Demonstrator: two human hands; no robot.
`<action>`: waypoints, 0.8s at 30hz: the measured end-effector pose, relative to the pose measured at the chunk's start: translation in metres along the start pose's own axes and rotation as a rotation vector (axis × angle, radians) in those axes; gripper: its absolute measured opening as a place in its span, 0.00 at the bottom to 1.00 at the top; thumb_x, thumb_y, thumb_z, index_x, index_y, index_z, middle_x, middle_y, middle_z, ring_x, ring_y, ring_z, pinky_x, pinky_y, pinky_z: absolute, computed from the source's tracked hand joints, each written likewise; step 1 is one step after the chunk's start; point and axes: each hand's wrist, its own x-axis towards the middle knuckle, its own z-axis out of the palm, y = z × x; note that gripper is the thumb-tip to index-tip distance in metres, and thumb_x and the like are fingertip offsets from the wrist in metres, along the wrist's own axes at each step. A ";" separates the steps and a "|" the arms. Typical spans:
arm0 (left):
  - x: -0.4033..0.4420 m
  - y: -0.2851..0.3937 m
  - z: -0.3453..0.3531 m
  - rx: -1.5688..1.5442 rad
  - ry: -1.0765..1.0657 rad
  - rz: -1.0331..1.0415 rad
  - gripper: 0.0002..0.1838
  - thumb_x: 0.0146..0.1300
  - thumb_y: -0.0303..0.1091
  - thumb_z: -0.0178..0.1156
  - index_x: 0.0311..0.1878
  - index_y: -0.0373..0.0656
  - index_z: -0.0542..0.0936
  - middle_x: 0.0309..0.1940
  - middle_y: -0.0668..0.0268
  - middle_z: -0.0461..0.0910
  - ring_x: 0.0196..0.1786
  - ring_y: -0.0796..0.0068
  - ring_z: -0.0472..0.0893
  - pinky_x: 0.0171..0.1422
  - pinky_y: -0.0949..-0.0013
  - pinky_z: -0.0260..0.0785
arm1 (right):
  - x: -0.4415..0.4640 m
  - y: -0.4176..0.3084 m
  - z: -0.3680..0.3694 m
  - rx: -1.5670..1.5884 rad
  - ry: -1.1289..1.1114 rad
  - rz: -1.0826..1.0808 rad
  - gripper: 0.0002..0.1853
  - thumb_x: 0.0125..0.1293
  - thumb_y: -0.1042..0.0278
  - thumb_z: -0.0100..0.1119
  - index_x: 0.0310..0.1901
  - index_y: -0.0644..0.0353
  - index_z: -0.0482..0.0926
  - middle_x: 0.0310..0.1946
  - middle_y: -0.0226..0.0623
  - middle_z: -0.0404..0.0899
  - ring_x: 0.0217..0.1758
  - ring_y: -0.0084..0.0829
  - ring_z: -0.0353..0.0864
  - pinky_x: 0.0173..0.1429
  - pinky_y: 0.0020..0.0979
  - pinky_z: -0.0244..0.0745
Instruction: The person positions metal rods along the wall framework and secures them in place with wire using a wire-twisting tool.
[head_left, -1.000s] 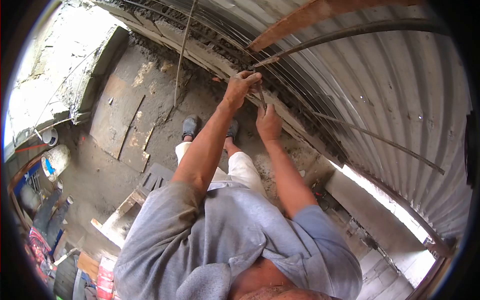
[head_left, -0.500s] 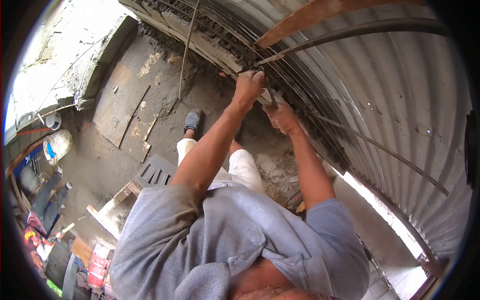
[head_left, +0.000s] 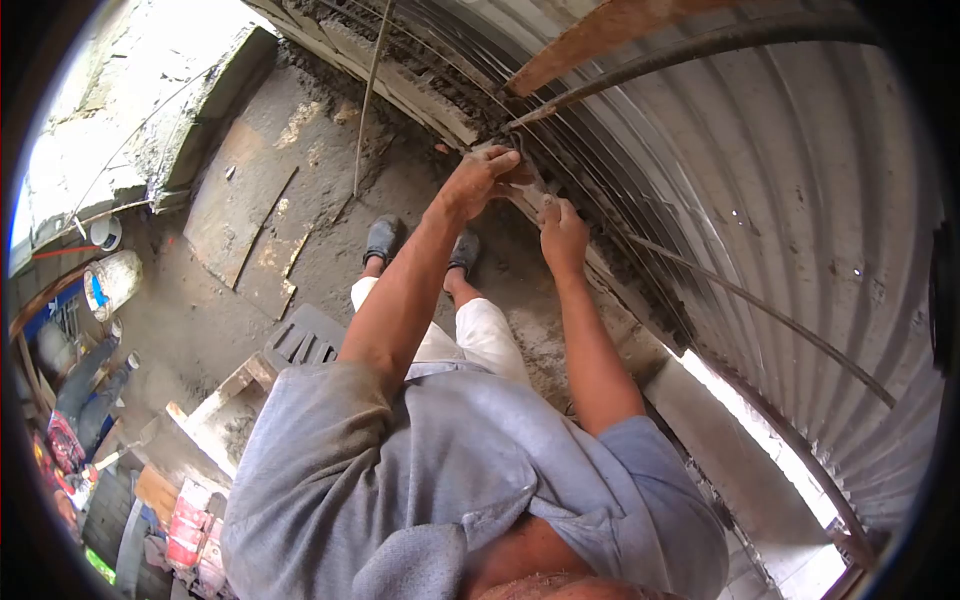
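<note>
My left hand [head_left: 478,182] is beside the top of the low block wall [head_left: 460,125], its fingers partly spread near thin steel bars [head_left: 515,145]. No object shows clearly in it. Just to its right, my right hand [head_left: 564,238] is closed, thumb upward, over the same wall edge. Whatever it grips is hidden by the fingers; a small pale bit shows at the thumb. A long thin rod [head_left: 372,100] leans across the wall to the left of my hands.
Corrugated metal sheeting [head_left: 780,180] rises on the right, crossed by a wooden brace [head_left: 610,40] and a bent pole [head_left: 700,45]. Boards [head_left: 240,210] lie on the muddy floor. A bucket [head_left: 118,280] and clutter stand at left. A dark slotted block [head_left: 305,335] is near my legs.
The dark bar seen between my hands earlier no longer shows. My left hand has loosened and moved slightly left and down; my right hand has turned more upright. More of my feet shows.
</note>
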 end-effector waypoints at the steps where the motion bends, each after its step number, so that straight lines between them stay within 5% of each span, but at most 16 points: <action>1: 0.002 0.000 0.000 0.047 0.004 0.023 0.16 0.74 0.43 0.57 0.50 0.39 0.77 0.45 0.60 0.83 0.47 0.67 0.84 0.53 0.62 0.78 | 0.002 0.001 0.000 -0.002 0.004 0.002 0.21 0.75 0.51 0.52 0.40 0.64 0.81 0.28 0.46 0.81 0.29 0.47 0.80 0.38 0.40 0.76; 3: 0.005 -0.001 -0.002 0.094 0.009 0.046 0.16 0.73 0.45 0.58 0.48 0.39 0.77 0.43 0.60 0.83 0.46 0.68 0.84 0.52 0.62 0.78 | 0.004 0.001 0.004 -0.225 0.100 -0.144 0.23 0.76 0.51 0.49 0.38 0.66 0.80 0.29 0.52 0.80 0.33 0.58 0.78 0.43 0.46 0.74; 7: 0.007 -0.003 -0.004 0.245 0.139 0.097 0.20 0.67 0.47 0.67 0.46 0.38 0.78 0.40 0.59 0.82 0.41 0.71 0.83 0.40 0.68 0.77 | 0.017 -0.001 -0.012 -0.068 -0.053 -0.014 0.24 0.76 0.50 0.47 0.37 0.65 0.80 0.28 0.51 0.80 0.33 0.60 0.77 0.43 0.46 0.74; 10: 0.010 -0.006 0.000 0.295 0.235 0.128 0.22 0.62 0.47 0.72 0.45 0.36 0.79 0.39 0.59 0.82 0.39 0.73 0.82 0.33 0.72 0.75 | 0.028 -0.011 -0.034 -0.056 -0.224 0.065 0.26 0.76 0.46 0.46 0.34 0.63 0.78 0.22 0.45 0.77 0.26 0.50 0.77 0.37 0.42 0.74; 12: 0.011 -0.002 0.003 0.296 0.270 0.150 0.23 0.60 0.46 0.74 0.45 0.35 0.79 0.38 0.59 0.82 0.38 0.73 0.82 0.30 0.73 0.74 | 0.030 -0.035 -0.050 0.034 -0.387 0.311 0.27 0.76 0.41 0.46 0.30 0.60 0.74 0.18 0.37 0.71 0.20 0.36 0.73 0.30 0.36 0.71; 16: 0.033 0.008 -0.015 0.728 0.427 0.625 0.29 0.51 0.38 0.78 0.52 0.33 0.79 0.41 0.59 0.83 0.40 0.67 0.83 0.41 0.66 0.77 | 0.031 -0.038 -0.053 0.075 -0.425 0.335 0.28 0.75 0.39 0.44 0.28 0.57 0.72 0.17 0.31 0.66 0.17 0.23 0.67 0.25 0.31 0.65; 17: 0.036 0.008 -0.019 0.883 0.404 0.831 0.32 0.48 0.36 0.79 0.56 0.33 0.78 0.42 0.59 0.84 0.42 0.64 0.84 0.46 0.64 0.77 | 0.032 -0.032 -0.050 0.095 -0.414 0.352 0.28 0.75 0.40 0.44 0.28 0.58 0.73 0.18 0.35 0.69 0.19 0.29 0.71 0.28 0.34 0.68; 19: 0.035 0.010 -0.020 0.930 0.355 0.881 0.34 0.48 0.35 0.78 0.59 0.35 0.78 0.45 0.59 0.84 0.45 0.62 0.84 0.50 0.62 0.76 | 0.030 -0.010 -0.034 0.109 -0.404 0.362 0.27 0.76 0.42 0.44 0.29 0.59 0.74 0.19 0.38 0.73 0.21 0.35 0.75 0.31 0.37 0.71; 21: 0.029 0.018 -0.017 0.972 0.310 0.936 0.36 0.47 0.34 0.77 0.62 0.38 0.77 0.47 0.58 0.85 0.48 0.60 0.84 0.55 0.60 0.75 | 0.021 0.017 -0.001 -0.048 -0.140 0.093 0.27 0.76 0.45 0.44 0.31 0.63 0.77 0.25 0.47 0.80 0.31 0.49 0.80 0.41 0.44 0.74; 22: 0.025 0.022 -0.015 0.982 0.251 0.755 0.34 0.49 0.35 0.76 0.61 0.38 0.78 0.51 0.56 0.83 0.52 0.54 0.82 0.59 0.59 0.73 | 0.015 0.009 0.004 -0.039 -0.132 0.111 0.28 0.76 0.46 0.44 0.34 0.66 0.79 0.31 0.53 0.82 0.41 0.57 0.81 0.48 0.48 0.73; 24: 0.020 0.034 -0.015 0.989 0.200 0.571 0.32 0.50 0.37 0.75 0.60 0.38 0.79 0.55 0.54 0.82 0.57 0.49 0.80 0.63 0.57 0.72 | 0.018 0.002 -0.001 -0.092 -0.120 0.074 0.29 0.76 0.45 0.43 0.33 0.66 0.79 0.31 0.53 0.81 0.40 0.56 0.81 0.48 0.47 0.72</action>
